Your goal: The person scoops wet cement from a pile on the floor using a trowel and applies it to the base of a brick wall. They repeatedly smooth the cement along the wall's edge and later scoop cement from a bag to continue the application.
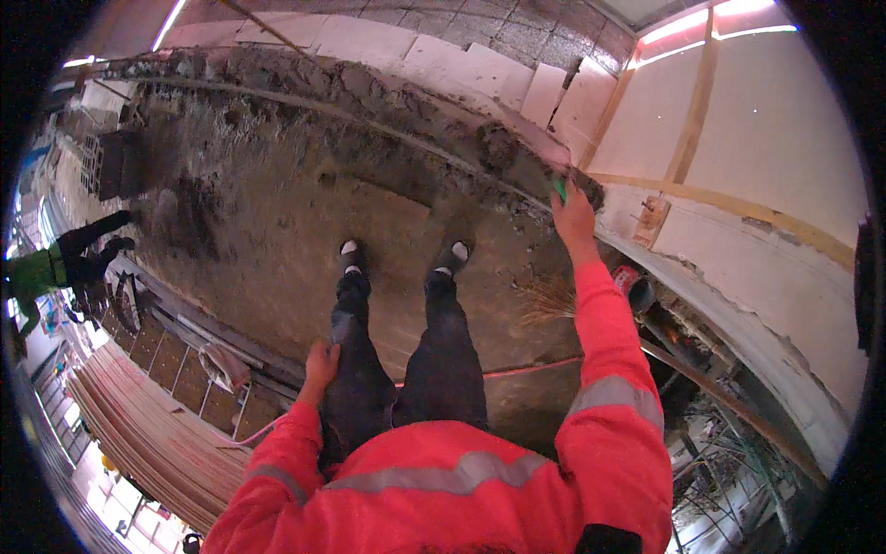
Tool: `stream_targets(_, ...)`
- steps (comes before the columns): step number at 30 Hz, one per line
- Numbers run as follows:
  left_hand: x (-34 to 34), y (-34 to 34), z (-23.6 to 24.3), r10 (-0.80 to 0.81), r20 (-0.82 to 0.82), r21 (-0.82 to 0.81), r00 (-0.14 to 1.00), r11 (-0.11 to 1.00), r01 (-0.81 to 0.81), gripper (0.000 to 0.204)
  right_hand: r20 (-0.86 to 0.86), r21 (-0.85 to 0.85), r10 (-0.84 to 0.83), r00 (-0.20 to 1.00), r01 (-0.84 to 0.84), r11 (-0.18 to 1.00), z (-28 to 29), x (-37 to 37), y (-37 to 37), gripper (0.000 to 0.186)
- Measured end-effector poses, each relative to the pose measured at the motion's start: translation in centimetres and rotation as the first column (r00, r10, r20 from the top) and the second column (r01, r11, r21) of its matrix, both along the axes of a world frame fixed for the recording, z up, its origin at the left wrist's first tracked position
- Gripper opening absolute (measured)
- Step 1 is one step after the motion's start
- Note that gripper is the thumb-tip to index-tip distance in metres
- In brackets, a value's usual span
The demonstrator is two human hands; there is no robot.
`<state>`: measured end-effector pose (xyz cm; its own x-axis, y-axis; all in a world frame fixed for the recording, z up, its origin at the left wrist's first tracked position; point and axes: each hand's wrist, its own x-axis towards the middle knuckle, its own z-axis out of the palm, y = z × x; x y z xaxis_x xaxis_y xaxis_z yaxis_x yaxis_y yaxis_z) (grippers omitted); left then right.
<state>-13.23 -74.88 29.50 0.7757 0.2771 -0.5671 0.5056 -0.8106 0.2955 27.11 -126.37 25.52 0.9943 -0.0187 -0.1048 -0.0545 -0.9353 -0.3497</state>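
Overhead, looking down from the head view: a wide muddy floor (277, 231), brown and wet, runs across the frame. Along its far edge sits a long ridge of grey mortar (369, 97) on top of pale wall blocks (461, 60). Beyond that edge, a white panelled wall (775, 138) with wooden battens. At the floor's near-left edge, a stack of reddish-brown rods (138, 425) and a grated walkway. Another person in a green top (41, 272) crouches at the far left, well apart.

Person stands on the floor in dark trousers (434, 360) and dark shoes, wearing a red high-visibility jacket (434, 489) with grey reflective bands.

Right hand (574, 214) reaches out to the right end of the mortar ridge, fingers closed round a small green-handled tool (559, 188); only the handle tip shows, pressed against the mortar. Tool's working end hidden.

Left hand (321, 360) rests against the left thigh, fingers loosely curled, holding nothing.
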Motion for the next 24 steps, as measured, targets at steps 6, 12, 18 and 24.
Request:
stream_targets(6, -0.3, -1.2, 1.8, 0.188, 0.073, -0.085, 0.980, 0.980, -0.181, 0.028, -0.170, -0.135, 0.080, 0.982, -0.104, 0.985, -1.3, -3.6, -3.6, 0.049)
stream_targets(12, -7.1, 1.7, 1.0, 0.351, 0.075, -0.089, 0.933, 0.935, -0.344, 0.026, -0.187, -0.230, -0.108, 0.976, 0.063, 0.971, 3.7, -12.1, -3.4, 0.044)
stream_targets(18, -10.5, 6.7, -1.3, 0.388, 0.053, -0.155, 0.920, 0.914, -0.376, 0.028, -0.197, -0.225, -0.016, 0.980, -0.030, 0.974, 7.6, -15.1, 2.9, 0.045)
stream_targets(24, -11.5, 16.0, -1.2, 0.437, 0.020, -0.202, 0.899, 0.883, -0.424, 0.034, -0.092, -0.262, 0.033, 0.995, -0.056, 0.964, 8.4, -19.5, 12.2, 0.041)
